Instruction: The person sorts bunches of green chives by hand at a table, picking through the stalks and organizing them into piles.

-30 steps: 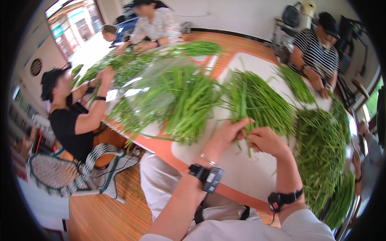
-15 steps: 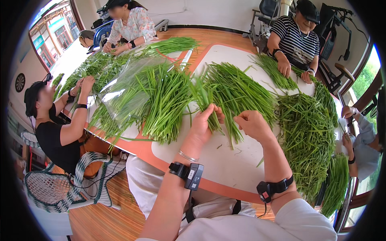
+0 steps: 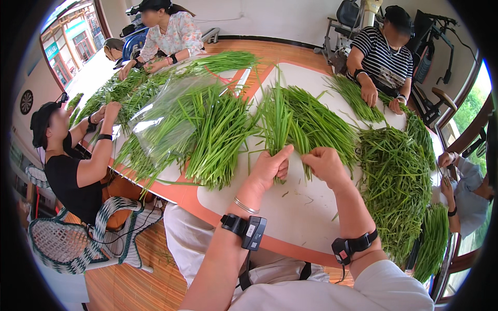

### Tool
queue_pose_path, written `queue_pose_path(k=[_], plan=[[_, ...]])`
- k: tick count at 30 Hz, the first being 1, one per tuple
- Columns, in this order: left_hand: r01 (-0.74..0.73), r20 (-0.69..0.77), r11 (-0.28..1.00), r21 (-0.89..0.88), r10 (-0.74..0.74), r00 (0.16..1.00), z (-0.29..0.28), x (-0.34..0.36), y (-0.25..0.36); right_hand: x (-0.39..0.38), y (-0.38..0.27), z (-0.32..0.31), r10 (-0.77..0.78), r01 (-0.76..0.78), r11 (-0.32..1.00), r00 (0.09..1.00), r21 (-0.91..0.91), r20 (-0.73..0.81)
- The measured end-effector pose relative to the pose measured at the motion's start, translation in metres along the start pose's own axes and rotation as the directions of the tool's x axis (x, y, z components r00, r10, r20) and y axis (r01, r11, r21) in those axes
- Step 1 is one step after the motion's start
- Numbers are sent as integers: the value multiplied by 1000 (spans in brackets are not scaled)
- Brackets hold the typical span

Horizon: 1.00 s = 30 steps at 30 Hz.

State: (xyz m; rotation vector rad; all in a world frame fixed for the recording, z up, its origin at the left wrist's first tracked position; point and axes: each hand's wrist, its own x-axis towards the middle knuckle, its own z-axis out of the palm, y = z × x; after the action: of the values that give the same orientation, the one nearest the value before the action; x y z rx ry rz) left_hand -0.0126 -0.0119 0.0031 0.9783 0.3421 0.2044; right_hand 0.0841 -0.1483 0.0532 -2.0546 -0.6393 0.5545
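Observation:
A bunch of long green chives (image 3: 275, 122) stands up from my left hand (image 3: 272, 167), which is closed round its lower end with the thumb along the stems. Just to the right, my right hand (image 3: 327, 165) has its fingers pinched together at the near edge of a larger pile of chives (image 3: 324, 122). A little green shows below those fingertips, but what they pinch is too small to make out. Left of my hands lies another thick heap of chives (image 3: 218, 137), partly beside a clear plastic bag (image 3: 163, 122).
A dense heap of chives (image 3: 394, 181) covers the right side of the white table (image 3: 244, 202) with its orange border. Co-workers handle chives at the left, far left, far right and right edges. A woven chair (image 3: 62, 241) stands at the left.
My left hand has moved slightly right and nearer to me, and its bunch now stands more upright. My right hand stays almost in place. The far-left co-worker's hand has shifted left.

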Motion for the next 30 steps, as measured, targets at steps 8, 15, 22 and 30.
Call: queue_pose_path(k=[8, 15, 22, 30], plan=[[-40, 156, 983, 177, 12, 988, 5, -3, -1, 5, 6, 6, 30, -62, 928, 995, 368, 92], [0, 187, 981, 193, -37, 982, 1, -1, -4, 2, 3, 7, 54, -112, 908, 987, 404, 153], [42, 93, 999, -7, -41, 995, -3, 3, -7, 5, 8, -3, 46, -131, 905, 976, 405, 212], [-40, 135, 999, -17, 42, 990, -4, 4, -8, 1, 7, 8, 0, -67, 901, 988, 428, 155]])
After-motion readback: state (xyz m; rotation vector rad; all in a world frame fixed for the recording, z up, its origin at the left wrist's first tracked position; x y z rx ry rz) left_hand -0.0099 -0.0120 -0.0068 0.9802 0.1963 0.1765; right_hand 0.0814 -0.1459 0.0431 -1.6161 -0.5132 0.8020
